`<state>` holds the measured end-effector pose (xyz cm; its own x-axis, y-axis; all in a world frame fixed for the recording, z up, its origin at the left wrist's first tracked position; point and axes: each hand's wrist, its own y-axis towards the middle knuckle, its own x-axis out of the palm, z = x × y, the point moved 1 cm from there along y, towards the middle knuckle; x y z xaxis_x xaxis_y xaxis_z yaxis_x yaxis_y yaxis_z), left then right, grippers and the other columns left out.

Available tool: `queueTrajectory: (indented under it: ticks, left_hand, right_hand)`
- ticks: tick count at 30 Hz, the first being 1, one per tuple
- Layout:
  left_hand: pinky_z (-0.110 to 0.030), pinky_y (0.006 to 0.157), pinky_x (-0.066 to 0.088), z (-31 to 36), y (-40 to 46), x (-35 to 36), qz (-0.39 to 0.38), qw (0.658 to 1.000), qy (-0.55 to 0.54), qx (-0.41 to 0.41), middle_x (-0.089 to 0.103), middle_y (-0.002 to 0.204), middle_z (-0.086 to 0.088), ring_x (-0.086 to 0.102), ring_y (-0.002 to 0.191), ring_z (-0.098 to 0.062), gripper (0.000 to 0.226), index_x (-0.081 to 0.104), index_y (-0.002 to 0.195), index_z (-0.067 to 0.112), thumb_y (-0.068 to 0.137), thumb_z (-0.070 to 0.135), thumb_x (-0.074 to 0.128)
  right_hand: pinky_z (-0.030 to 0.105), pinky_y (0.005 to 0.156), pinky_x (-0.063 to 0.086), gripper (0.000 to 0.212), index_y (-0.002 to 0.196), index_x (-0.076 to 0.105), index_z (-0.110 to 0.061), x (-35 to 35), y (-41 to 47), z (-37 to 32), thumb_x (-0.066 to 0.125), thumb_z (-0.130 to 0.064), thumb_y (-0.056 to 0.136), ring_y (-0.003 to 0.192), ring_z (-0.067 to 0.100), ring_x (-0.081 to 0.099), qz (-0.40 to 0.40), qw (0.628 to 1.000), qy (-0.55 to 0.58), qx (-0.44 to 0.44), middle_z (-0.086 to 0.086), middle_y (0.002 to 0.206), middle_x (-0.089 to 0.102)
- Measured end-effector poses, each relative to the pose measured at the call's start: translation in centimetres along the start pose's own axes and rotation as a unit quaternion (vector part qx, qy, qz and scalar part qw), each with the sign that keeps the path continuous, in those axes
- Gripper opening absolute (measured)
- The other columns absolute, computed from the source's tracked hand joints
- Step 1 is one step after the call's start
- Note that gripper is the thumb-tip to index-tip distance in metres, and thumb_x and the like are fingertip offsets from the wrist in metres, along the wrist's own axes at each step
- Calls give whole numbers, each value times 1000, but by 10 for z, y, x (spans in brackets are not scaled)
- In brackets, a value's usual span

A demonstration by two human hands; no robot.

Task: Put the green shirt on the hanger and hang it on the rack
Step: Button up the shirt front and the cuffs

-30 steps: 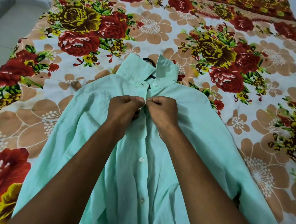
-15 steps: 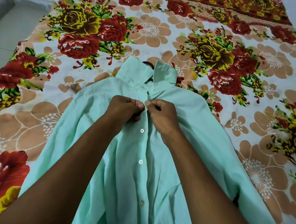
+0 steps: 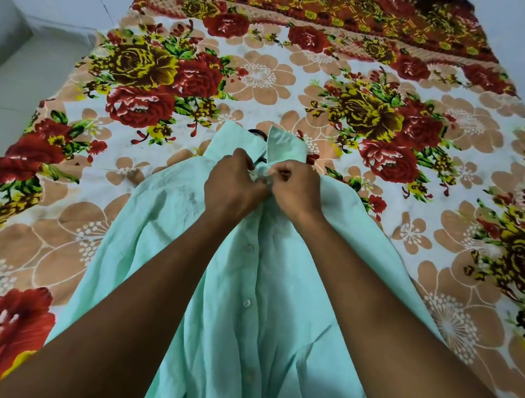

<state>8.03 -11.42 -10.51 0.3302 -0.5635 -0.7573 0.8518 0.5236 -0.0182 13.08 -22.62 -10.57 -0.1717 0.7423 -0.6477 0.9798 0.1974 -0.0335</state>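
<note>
On a floral bedsheet [image 3: 263, 74], green shirt [image 3: 160, 222], left hand [image 3: 231, 187] and right hand [image 3: 296, 192] pinching its placket below the collar

Head-worn view, facing forward and down, close over bed [image 3: 294, 86]

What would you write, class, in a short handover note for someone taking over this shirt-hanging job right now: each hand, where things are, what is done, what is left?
Left hand: pinching the shirt front just below the collar.
Right hand: pinching the facing edge there; they seem to be fastening the top button.
Green shirt: lying face up on the floral bedsheet, lower buttons look closed.
Hanger: inside the shirt, only its dark hook shows above the collar.
Done: hanger is in.
Left: finish the button, lift the shirt, hang it on the rack, which is out of view.
</note>
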Motion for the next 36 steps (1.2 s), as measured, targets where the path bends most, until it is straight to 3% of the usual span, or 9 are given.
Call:
queueTrajectory:
  ticks: [7, 10, 13, 18, 23, 26, 30, 33, 36]
  left_hand:
    - [-46, 75, 58, -2, 15, 9, -33, 991, 130, 17, 66, 105, -17, 64, 92, -38, 27, 65, 108, 5, 85, 20, 69]
    - [-45, 76, 57, -6, 18, 8, -26, 994, 107, 27, 68, 106, -19, 64, 95, -40, 24, 70, 104, 4, 81, 6, 62]
    - [-42, 74, 58, -9, 20, 7, -18, 995, 97, 33, 71, 103, -17, 66, 91, -38, 23, 72, 101, 7, 79, 8, 65]
    - [-39, 79, 48, -9, 27, 3, -88, 981, 132, 108, 64, 117, -18, 60, 112, -37, 57, 62, 138, 23, 84, 5, 64]
    - [-43, 76, 53, -8, 37, -5, -110, 972, 148, 147, 63, 105, -18, 61, 98, -38, 28, 72, 106, 10, 82, 0, 63]
    - [-33, 67, 49, -17, 38, -8, -59, 987, 66, 131, 69, 86, -10, 65, 88, -32, 18, 71, 89, 8, 77, -5, 66]
    - [-13, 47, 43, -16, 24, -9, -44, 993, -108, 36, 71, 71, -7, 62, 57, -14, 3, 76, 81, 6, 81, 6, 73]
    - [-21, 49, 48, -20, 18, -4, -41, 966, -245, -74, 73, 69, -12, 63, 53, -12, 21, 78, 80, 3, 83, 24, 80]
    - [-23, 53, 49, -27, 14, 3, -39, 927, -338, -158, 68, 67, -11, 60, 52, -15, 10, 73, 81, 6, 79, 7, 83]
  right_hand:
    - [29, 71, 54, 15, 90, 80, -16, 19, 18, 3, 85, -27, 80, 89, 26, 72, -25, 993, -75, 85, 6, 94, 78]
    - [31, 73, 56, 11, 91, 80, -17, 21, 19, 2, 80, -23, 82, 93, 28, 71, -32, 992, -78, 98, 6, 97, 78]
    - [32, 68, 54, 10, 76, 77, -14, 22, 19, 3, 71, -18, 83, 84, 28, 69, -39, 994, -43, 97, 6, 81, 75]
    - [28, 63, 39, 24, 67, 67, -7, 18, 13, 7, 65, -15, 90, 66, 24, 58, -22, 995, 21, 92, 3, 62, 60]
    - [38, 68, 57, 20, 69, 73, -5, 16, 14, 6, 69, -15, 86, 73, 26, 68, -10, 995, 38, 94, 10, 73, 72]
    - [37, 77, 60, 13, 73, 75, -13, 14, 13, 6, 73, -12, 86, 79, 20, 71, 19, 995, 67, 77, 2, 80, 76]
    - [36, 75, 61, 10, 83, 75, -14, 16, 10, 7, 71, -5, 86, 76, 14, 70, 39, 998, 42, -9, -4, 76, 72]
    - [37, 79, 62, 10, 91, 79, -13, 19, 9, 8, 73, -6, 87, 79, 14, 72, 37, 998, 52, -16, 2, 85, 78]
    - [36, 83, 62, 10, 91, 81, -13, 20, 10, 10, 74, -9, 86, 81, 13, 74, 25, 994, 100, 28, 3, 86, 79]
